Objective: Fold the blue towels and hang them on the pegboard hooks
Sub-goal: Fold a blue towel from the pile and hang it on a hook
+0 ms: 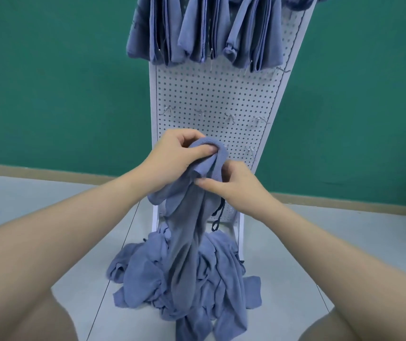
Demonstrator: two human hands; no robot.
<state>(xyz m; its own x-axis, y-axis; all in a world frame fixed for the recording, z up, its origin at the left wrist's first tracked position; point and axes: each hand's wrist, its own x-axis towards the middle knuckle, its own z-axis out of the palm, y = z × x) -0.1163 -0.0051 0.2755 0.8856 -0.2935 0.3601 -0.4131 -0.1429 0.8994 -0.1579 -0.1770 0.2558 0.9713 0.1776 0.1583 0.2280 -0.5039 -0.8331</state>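
A blue towel (189,230) hangs lengthwise in front of me, lifted from a pile of blue towels (189,274) on the floor. My left hand (174,156) grips its bunched top edge. My right hand (231,183) pinches the cloth just below and to the right. A dark loop (218,215) dangles under my right hand. Behind stands a white pegboard (211,94) with several folded blue towels (206,30) hanging along its top row. Bare metal hooks (230,118) stick out in the rows lower down.
A green wall (49,82) rises behind the pegboard, with a tan baseboard (37,171) along a pale tiled floor (37,205). My knees (24,316) show at the bottom corners.
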